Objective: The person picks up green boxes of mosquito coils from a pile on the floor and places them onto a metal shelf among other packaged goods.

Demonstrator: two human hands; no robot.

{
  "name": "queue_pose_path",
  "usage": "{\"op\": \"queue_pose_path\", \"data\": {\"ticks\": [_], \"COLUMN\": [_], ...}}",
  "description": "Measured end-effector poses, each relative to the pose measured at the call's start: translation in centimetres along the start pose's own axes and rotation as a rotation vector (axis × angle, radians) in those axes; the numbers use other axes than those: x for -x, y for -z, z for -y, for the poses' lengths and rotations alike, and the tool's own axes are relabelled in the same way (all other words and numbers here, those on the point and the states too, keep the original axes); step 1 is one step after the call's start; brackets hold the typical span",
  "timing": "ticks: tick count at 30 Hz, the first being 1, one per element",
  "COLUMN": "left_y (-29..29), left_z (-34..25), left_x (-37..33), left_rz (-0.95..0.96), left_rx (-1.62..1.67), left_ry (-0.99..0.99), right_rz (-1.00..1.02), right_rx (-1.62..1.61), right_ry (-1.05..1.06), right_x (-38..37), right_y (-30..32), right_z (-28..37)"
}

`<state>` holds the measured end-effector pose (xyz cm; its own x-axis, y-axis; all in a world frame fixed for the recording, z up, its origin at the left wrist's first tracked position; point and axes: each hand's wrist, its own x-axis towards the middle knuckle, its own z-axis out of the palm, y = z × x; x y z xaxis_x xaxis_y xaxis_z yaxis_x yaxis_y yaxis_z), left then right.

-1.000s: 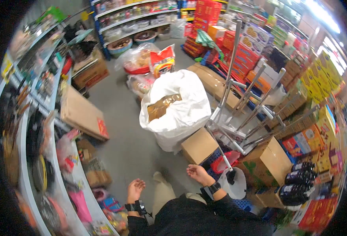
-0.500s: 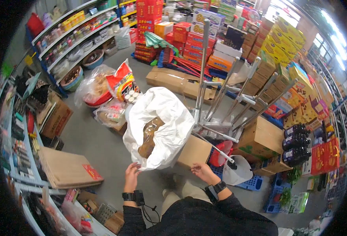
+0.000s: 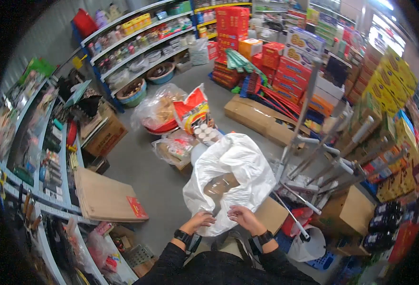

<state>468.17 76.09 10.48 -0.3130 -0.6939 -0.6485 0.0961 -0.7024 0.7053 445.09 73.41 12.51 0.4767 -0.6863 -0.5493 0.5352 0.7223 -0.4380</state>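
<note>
A large white woven sack (image 3: 247, 164) stands in front of me with its mouth spread wide. Inside it a brown item in shiny clear wrapping (image 3: 220, 185) shows in part; its kind I cannot make out. At the sack's near rim, my left hand (image 3: 200, 221) lies against the white cloth with its fingers stretched toward the right. My right hand (image 3: 245, 218) is on the right part of the same rim, fingers apart and pointing left. Neither hand visibly holds anything. Each wrist wears a black band.
A cardboard box (image 3: 271, 216) stands right of the sack, near metal poles (image 3: 302, 114) and a white bucket (image 3: 309, 244). Beyond the sack sit a red-and-yellow bag (image 3: 193, 109) and plastic-wrapped goods (image 3: 159, 107). Flat cardboard (image 3: 107, 194) leans by the left shelves.
My view has turned left, so the surroundings sit farther right in the picture. My right hand has come from beside the box to the sack's rim, and my hands are closer together.
</note>
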Motion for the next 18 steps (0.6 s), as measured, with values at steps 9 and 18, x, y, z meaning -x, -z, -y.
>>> {"op": "queue_pose_path", "data": {"ticks": [9, 18], "left_y": [15.9, 45.6], "left_z": [-3.6, -4.4], "left_x": [6.0, 16.6], "left_rz": [0.116, -0.385], "left_rx": [0.116, 0.508], "left_ry": [-0.108, -0.379], "right_rz": [-0.023, -0.214], "right_rx": [0.031, -0.076], "right_ry": [0.301, 0.413], "right_x": [-8.8, -21.3], "right_y": [-16.6, -32.7], "right_z": [-1.3, -12.4]}}
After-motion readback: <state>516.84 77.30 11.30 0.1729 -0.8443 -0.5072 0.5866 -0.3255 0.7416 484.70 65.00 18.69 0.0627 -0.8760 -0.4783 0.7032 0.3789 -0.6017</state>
